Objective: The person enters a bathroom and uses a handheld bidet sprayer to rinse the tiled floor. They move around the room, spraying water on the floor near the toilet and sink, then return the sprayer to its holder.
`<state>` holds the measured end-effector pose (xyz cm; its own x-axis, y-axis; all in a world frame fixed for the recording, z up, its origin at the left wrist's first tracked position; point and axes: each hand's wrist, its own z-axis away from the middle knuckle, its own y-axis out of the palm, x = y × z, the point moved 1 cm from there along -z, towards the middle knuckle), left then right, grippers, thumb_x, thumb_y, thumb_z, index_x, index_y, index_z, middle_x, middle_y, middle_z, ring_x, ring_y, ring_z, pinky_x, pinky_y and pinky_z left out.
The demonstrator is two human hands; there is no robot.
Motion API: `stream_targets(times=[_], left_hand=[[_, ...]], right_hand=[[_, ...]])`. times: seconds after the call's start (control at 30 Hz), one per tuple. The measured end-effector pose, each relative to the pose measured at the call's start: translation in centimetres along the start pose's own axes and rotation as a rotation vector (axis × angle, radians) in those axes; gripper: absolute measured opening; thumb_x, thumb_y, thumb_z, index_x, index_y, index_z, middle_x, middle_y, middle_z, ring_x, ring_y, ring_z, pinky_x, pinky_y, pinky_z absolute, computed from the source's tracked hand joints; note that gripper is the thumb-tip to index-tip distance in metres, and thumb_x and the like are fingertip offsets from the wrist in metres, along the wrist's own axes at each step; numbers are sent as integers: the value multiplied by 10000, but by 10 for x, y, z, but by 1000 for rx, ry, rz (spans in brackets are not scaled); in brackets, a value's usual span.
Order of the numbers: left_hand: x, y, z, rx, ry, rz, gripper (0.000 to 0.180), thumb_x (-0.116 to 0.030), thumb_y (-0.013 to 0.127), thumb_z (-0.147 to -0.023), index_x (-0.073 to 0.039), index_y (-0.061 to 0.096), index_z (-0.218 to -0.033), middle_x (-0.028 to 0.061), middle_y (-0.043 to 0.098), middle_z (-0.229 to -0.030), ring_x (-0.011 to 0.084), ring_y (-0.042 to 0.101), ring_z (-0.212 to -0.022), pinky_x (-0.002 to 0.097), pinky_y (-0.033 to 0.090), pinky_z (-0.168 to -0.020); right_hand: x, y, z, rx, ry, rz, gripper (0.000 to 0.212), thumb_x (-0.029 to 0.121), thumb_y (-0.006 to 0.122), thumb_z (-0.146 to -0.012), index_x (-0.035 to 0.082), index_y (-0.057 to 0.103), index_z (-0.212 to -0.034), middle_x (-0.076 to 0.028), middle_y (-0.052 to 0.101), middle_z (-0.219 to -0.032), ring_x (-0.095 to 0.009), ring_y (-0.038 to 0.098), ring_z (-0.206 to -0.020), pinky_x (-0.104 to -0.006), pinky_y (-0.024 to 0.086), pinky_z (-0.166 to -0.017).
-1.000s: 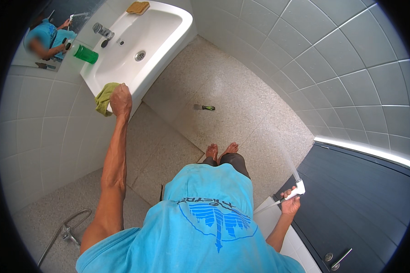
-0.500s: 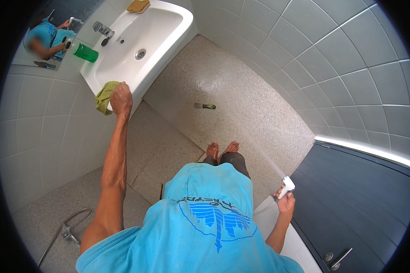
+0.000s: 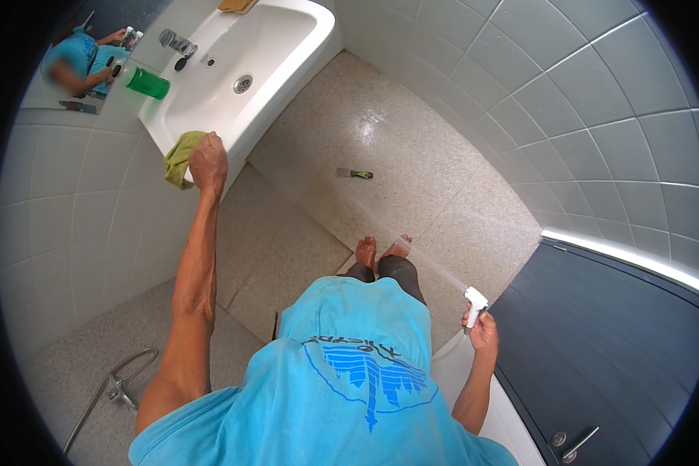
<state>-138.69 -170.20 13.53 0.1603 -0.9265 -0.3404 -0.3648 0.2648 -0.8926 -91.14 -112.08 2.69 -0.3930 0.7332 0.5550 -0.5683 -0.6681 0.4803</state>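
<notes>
My right hand (image 3: 483,332) is closed around a white hand sprayer (image 3: 475,300), held out at my right side. From its head a thin stream of water (image 3: 436,268) runs left, over my feet and toward the floor. My left hand (image 3: 208,163) is closed in a fist at the near corner of the white sink (image 3: 247,140). Touching it, a green cloth (image 3: 178,161) drapes over that corner. What the left fingers hold is hidden. A scraper with a green and black handle (image 3: 361,175) lies on the wet floor (image 3: 412,147) beyond my feet.
A green bottle (image 3: 147,83) lies by the tap (image 3: 177,43), and a sponge (image 3: 237,5) rests on the sink's far end. A hose with a metal mixer tap (image 3: 118,388) is at lower left. A dark door (image 3: 598,334) with a lever handle (image 3: 582,443) stands at right.
My right hand has swung the sprayer slightly left and up, and its stream now points further left, across my feet. My left hand stays at the sink corner. The view has shifted a little.
</notes>
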Motion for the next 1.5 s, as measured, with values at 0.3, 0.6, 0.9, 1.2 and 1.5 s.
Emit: stream_targets(times=[0.3,0.6,0.9,1.2,1.5], left_hand=[[0,1,0,-4,2,-7,426,-307,409,-933,44,615,-808,265,618,-805,432,572,-712,513,424,-690],[-1,0,0,4,-13,12,412,-304,412,-930,26,630,-815,262,630,-834,453,588,-768,528,438,-725],[2,-1,-1,16,18,-43,412,-298,407,-936,22,642,-827,255,641,-889,459,594,-808,531,446,-755],[-7,-5,0,33,-43,-59,409,-311,415,-937,-3,662,-833,240,652,-891,464,605,-813,537,456,-756],[-4,-5,0,14,-7,-61,415,-319,421,-935,-1,660,-816,248,651,-876,464,607,-801,533,458,-739]], right_hand=[[-16,6,-18,-44,56,88,598,384,726,-817,-75,577,-1170,-140,658,-923,-240,632,-734,-390,518,-721],[-24,8,-32,-22,66,64,612,400,740,-809,-64,583,-1176,-125,669,-924,-213,645,-761,-362,534,-688],[-26,16,-38,37,96,25,593,368,734,-823,-47,554,-1207,-133,659,-904,-243,635,-750,-399,504,-737],[-28,37,-50,116,113,-11,661,397,771,-781,-35,549,-1230,-118,649,-952,-227,620,-755,-392,503,-725],[-35,47,-55,106,120,-25,636,382,773,-781,-35,559,-1211,-118,654,-929,-227,633,-759,-395,521,-740]])
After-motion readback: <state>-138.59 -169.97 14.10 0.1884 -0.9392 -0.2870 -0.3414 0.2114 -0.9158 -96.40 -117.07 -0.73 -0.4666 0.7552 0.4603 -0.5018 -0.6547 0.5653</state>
